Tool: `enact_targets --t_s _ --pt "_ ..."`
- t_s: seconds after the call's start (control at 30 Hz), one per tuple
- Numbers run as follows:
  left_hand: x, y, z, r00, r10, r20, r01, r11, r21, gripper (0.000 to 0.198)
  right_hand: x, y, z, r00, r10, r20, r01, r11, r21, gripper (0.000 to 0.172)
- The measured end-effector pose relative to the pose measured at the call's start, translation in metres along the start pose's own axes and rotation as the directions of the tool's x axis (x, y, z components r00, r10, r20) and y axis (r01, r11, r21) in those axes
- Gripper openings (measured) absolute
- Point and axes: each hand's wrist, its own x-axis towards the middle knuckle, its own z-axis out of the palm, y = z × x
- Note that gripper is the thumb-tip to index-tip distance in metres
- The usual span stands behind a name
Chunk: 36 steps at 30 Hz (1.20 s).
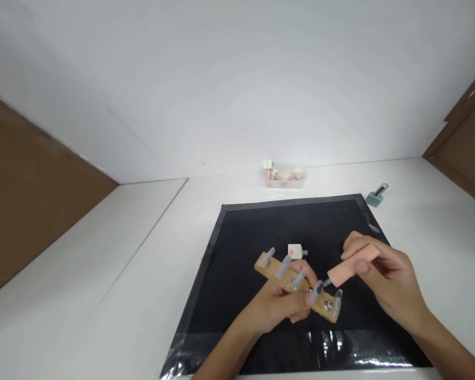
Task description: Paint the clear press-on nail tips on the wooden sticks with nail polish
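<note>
My left hand (281, 303) is closed round a wooden strip (296, 287) that carries several clear false nail tips standing up along it. It holds the strip tilted above a black mat (241, 264). My right hand (383, 274) pinches a small pink bottle (352, 266) whose dark tip points at a nail tip near the strip's right end. A small white cube-shaped bottle (295, 251) lies on the mat just behind the strip.
A clear tray (285, 179) with small white and pink bottles stands at the far edge of the white table. A teal object with a grey handle (376, 196) lies beyond the mat's right corner. Brown panels flank the table on both sides.
</note>
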Motion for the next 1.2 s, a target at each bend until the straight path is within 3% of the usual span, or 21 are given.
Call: enact_targets --t_s 0.13,0.33,0.5,0.67,0.87,1.07,1.2 --pt "0.0006 -0.0004 0.0003 1.000 0.001 -0.004 -0.001 1.000 -0.003 0.030 -0.0004 0.0022 -0.0006 0.997 -0.010 -0.081 0.012 1.000 0.022 0.023" --pt "0.0016 -0.0013 -0.0006 1.000 -0.008 0.000 0.008 1.000 -0.003 0.031 0.0010 -0.0012 -0.0003 0.999 -0.023 0.026 0.022 0.999 0.032 0.026" --pt "0.0014 -0.0008 -0.0001 1.000 -0.013 -0.009 0.013 1.000 0.009 0.029 0.0021 -0.0014 -0.0011 0.999 -0.028 -0.040 0.030 0.999 0.038 0.025" --pt "0.0016 -0.0008 0.0003 1.000 -0.020 -0.024 0.020 1.000 -0.001 0.035 0.0000 -0.0015 0.0004 0.996 -0.038 0.080 0.033 0.998 0.062 0.025" --pt "0.0016 0.0003 0.0010 0.999 -0.029 -0.031 0.029 0.999 0.017 0.034 0.0008 -0.0025 -0.0009 0.999 -0.030 -0.020 0.031 0.999 0.018 0.024" --pt "0.0030 -0.0026 -0.0011 1.000 0.002 0.013 -0.001 1.000 -0.025 0.033 0.0007 -0.0044 0.0007 0.995 -0.061 0.075 0.057 0.996 0.066 0.024" --pt "0.0030 -0.0036 -0.0010 1.000 -0.013 -0.005 0.013 1.000 -0.005 0.031 0.0006 -0.0019 -0.0016 0.999 -0.037 0.001 0.037 0.999 0.016 0.021"
